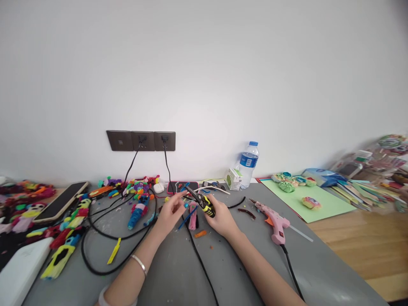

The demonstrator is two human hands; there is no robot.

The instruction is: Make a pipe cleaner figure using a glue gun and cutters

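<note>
My right hand (221,214) is closed around pliers (205,205) with yellow-and-black handles. Their dark jaws point up and left, close to a short blue pipe cleaner piece (184,186). My left hand (171,211) is beside the jaws, its fingers curled in a pinch; what lies between them is too small to make out. Just under the pliers are a pink fuzzy figure (193,219), a blue pipe cleaner strip (185,220) and a small blue ball (186,205). An orange fuzzy piece (200,233) lies nearer to me on the grey table (178,272).
A pink glue gun (276,223) lies to the right, its cord running forward. Black cable loops (95,270) and colourful fuzzy figures (65,257) spread over the left. Behind stand a water bottle (249,163) and a small box (234,179); green paper (298,199) is at right.
</note>
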